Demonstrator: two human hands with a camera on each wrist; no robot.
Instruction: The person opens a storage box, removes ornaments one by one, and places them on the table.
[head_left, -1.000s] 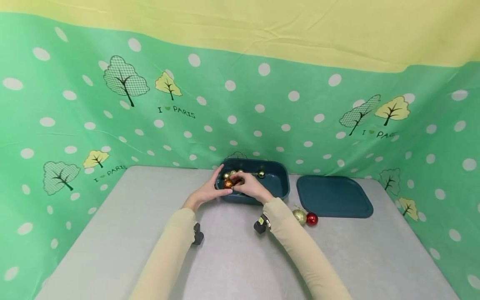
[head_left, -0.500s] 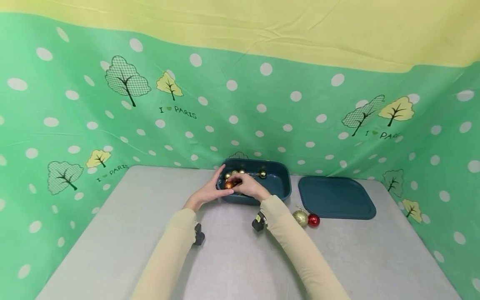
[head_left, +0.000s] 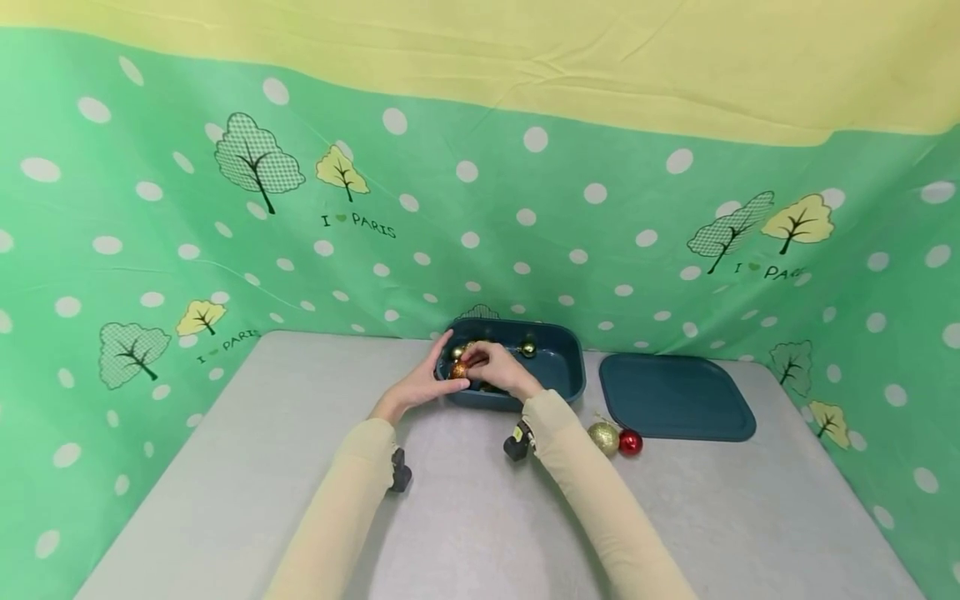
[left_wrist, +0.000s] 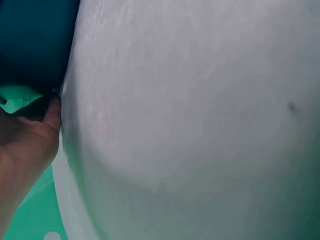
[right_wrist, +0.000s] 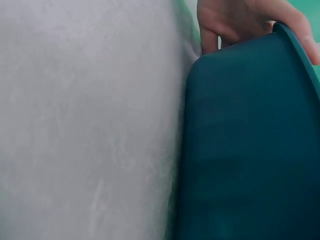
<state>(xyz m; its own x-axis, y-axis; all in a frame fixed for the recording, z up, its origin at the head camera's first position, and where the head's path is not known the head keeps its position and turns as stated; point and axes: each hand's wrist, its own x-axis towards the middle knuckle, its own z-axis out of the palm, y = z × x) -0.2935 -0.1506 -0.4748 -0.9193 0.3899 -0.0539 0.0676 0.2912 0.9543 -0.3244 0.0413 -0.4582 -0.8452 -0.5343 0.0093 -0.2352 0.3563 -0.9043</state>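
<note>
In the head view a dark blue rectangular box (head_left: 567, 367) stands at the back of the table. My left hand (head_left: 415, 387) grips its left end, thumb over the near rim and fingers along the outer side; the right wrist view shows this hand (right_wrist: 240, 22) at the box corner. My right hand (head_left: 504, 369) reaches inside and pinches a copper-orange Christmas ball (head_left: 458, 369) in the left part. Around it lie small gold balls (head_left: 457, 352), partly hidden by the hands. Another gold ball (head_left: 528, 347) sits apart near the back wall of the box.
A flat dark blue lid (head_left: 677, 397) lies right of the box. In front of it, a glittery gold ball (head_left: 603, 437) and a red ball (head_left: 631, 442) rest on the grey table (head_left: 465, 517). A green patterned cloth (head_left: 480, 208) hangs behind.
The right hand's fingers have shifted slightly at the orange ball inside the box. The left hand keeps its place on the box. The head view has turned slightly.
</note>
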